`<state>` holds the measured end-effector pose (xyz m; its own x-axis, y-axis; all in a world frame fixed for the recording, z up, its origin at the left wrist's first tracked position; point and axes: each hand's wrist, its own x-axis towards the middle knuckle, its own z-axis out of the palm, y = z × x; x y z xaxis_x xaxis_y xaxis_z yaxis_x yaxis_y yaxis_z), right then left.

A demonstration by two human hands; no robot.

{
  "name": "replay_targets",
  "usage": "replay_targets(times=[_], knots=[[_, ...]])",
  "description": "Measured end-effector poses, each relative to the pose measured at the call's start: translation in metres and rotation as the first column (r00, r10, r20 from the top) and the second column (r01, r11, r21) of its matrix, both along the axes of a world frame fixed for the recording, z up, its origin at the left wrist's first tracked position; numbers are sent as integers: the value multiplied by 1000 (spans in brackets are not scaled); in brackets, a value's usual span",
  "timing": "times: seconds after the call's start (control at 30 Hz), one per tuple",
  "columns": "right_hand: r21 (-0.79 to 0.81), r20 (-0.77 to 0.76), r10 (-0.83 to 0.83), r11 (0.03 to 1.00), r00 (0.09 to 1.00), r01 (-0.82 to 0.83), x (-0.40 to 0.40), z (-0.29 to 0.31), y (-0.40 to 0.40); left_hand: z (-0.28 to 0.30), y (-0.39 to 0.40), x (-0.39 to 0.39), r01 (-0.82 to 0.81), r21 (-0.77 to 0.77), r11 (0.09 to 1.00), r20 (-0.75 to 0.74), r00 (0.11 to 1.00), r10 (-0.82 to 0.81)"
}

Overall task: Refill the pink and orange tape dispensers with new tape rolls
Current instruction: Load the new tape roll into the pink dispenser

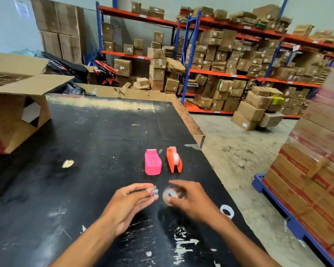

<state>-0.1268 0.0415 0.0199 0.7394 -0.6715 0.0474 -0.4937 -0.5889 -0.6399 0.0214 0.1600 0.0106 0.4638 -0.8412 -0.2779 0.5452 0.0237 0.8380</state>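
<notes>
From the head camera, both bare hands were held low over the black table [89, 151], close together near its right edge. The right hand [191, 199] gripped a clear tape roll [169, 195], fingers curled narrowly around its right side and the thumb below, the roll blurred but plainly between the fingertips. The left hand [127, 205] pinched a small clear plastic piece [153, 191] between thumb and forefinger, its other fingers loosely bent beneath. The piece and the roll sat just beside each other, a narrow gap between them; I could not tell whether a strand of tape joined them.

Beyond the hands, two dispensers sat on the table side by side, near but not touching. The pink dispenser [152, 162] lay flat on its side to the left. The orange dispenser [174, 159] stood upright on its edge to the right, with a pale roll showing in it. Both were well clear of the fingers.

A second loose roll [227, 211], whitish, lay on the table just right of the right wrist, near the table's edge. So the count was two dispensers, two loose rolls and one clear plastic piece.

An open cardboard box [17, 112] stood at the table's far left, and a torn scrap of paper [68, 163] lay on the surface. Shelves [229, 74] stacked with cartons filled the background.
</notes>
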Motion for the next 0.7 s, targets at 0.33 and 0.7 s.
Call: replay_targets(times=[0.33, 0.7], knots=[[367, 453, -38, 919, 891, -147, 20, 18, 15, 7, 5, 3, -16, -114, 993, 238, 970, 43], [331, 621, -102, 933, 777, -141, 23, 18, 15, 21, -9, -7, -59, -208, 976, 275, 954, 117]])
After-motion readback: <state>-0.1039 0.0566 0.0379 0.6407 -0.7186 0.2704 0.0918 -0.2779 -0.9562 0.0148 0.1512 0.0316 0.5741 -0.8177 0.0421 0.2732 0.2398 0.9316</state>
